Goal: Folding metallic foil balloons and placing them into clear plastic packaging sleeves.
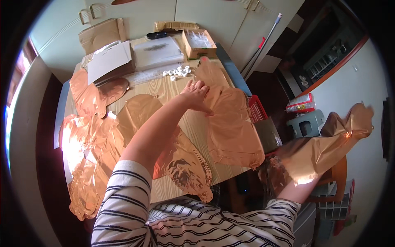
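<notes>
My left hand [196, 96] rests at the left edge of a flat copper-coloured foil balloon [232, 123] on the table's right side. Its fingers are bent, and the thumb is spread away from them onto the foil. Off to the right, past the table edge, another deflated copper foil balloon [325, 148] hangs in the air from my right hand. That hand is hidden behind the foil; only the forearm [298, 191] shows below it. More loose foil balloons [96, 140] lie crumpled on the left, and one with a dark shiny end [189, 168] lies under my left arm.
The wooden table [154, 85] carries small white pieces [177, 73], clear plastic bags [158, 53], white card sheets [109, 61] and a cardboard box [199, 43] of clear strips. A red basket [257, 109], a grey-green stool [305, 123] and a wooden chair [339, 177] stand to the right.
</notes>
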Motion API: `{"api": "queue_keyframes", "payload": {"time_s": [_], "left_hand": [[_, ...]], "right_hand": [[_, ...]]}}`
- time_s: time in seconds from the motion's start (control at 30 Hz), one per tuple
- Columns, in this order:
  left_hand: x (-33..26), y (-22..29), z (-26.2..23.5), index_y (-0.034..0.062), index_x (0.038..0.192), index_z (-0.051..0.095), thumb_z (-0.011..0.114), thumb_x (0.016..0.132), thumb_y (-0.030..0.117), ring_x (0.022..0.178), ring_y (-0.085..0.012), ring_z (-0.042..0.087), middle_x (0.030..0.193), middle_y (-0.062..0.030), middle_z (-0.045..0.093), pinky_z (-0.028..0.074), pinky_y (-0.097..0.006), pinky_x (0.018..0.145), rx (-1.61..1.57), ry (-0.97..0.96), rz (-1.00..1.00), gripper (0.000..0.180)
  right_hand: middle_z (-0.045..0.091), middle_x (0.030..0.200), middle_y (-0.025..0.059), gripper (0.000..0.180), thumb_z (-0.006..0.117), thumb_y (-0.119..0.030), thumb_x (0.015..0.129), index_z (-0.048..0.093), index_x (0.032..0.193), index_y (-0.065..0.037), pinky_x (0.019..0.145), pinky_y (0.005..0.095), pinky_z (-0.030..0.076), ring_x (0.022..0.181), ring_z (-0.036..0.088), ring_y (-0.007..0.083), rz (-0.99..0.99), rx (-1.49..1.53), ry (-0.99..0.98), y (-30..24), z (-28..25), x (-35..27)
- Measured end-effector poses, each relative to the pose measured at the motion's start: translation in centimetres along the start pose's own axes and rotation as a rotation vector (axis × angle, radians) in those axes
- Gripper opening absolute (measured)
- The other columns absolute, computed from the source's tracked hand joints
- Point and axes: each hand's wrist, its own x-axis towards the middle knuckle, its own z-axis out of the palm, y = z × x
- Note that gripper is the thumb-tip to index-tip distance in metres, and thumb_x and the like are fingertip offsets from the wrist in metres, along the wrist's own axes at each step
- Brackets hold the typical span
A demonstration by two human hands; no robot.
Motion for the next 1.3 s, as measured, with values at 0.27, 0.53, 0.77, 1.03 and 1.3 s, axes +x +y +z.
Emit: {"api": "queue_keyframes", "payload": {"time_s": [0.27, 0.53, 0.77, 1.03, 1.3], "left_hand": [[-9.8, -4.1, 0.4, 0.0121, 0.137, 0.056, 0.065, 0.093, 0.040, 0.139, -0.0359, 0.043, 0.147, -0.0159, 0.048, 0.026, -0.054, 0.121, -0.140, 0.488, 0.024, 0.052], [-34.3, -10.1, -3.2, 0.0090, 0.123, 0.068, 0.073, 0.084, 0.021, 0.131, -0.0396, 0.052, 0.136, -0.0171, 0.060, 0.039, -0.050, 0.113, -0.100, 0.435, -0.207, 0.041], [-40.5, -6.3, 0.9, -0.0003, 0.136, 0.056, 0.082, 0.070, 0.026, 0.140, -0.0386, 0.043, 0.143, -0.0177, 0.052, 0.027, -0.053, 0.121, -0.030, 0.342, -0.187, 0.076], [-41.5, -6.6, -0.1, 0.0059, 0.126, 0.065, 0.074, 0.083, 0.019, 0.128, -0.0358, 0.054, 0.133, -0.0144, 0.060, 0.035, -0.052, 0.115, -0.142, 0.390, -0.188, 0.047], [-35.9, -17.2, -3.0, 0.0043, 0.109, 0.070, 0.071, 0.087, 0.020, 0.100, -0.0371, 0.067, 0.114, -0.0151, 0.068, 0.055, -0.044, 0.087, -0.162, 0.626, -0.340, 0.027]], "right_hand": [[0.066, 0.102, 0.0056, 0.028, 0.055, -0.021, 0.100, 0.066, 0.120, -0.005, 0.075, 0.0313, 0.050, 0.089, 0.059, 0.0134, -0.035, 0.159, -0.968, -11.5, 16.5, -24.7], [0.071, 0.089, 0.0239, 0.025, 0.056, -0.023, 0.095, 0.064, 0.090, 0.000, 0.080, 0.0495, 0.054, 0.088, 0.069, 0.0425, 0.076, 0.032, -1.365, -16.7, 25.0, -52.5], [0.072, 0.100, 0.0268, 0.031, 0.059, -0.028, 0.092, 0.067, 0.098, 0.001, 0.089, 0.0490, 0.055, 0.098, 0.070, 0.0428, 0.013, -0.335, -1.535, -14.1, 27.6, -57.3], [0.063, 0.130, 0.0183, 0.035, 0.066, -0.035, 0.093, 0.064, 0.111, -0.005, 0.104, 0.0469, 0.046, 0.120, 0.058, 0.0383, -0.568, -0.119, -1.603, -13.9, 22.7, -53.0], [0.040, 0.156, 0.0221, 0.056, 0.063, -0.041, 0.097, 0.054, 0.144, -0.012, 0.118, 0.0532, 0.030, 0.144, 0.033, 0.0462, -0.799, -0.100, -1.598, -9.3, 20.4, -52.3]]}}
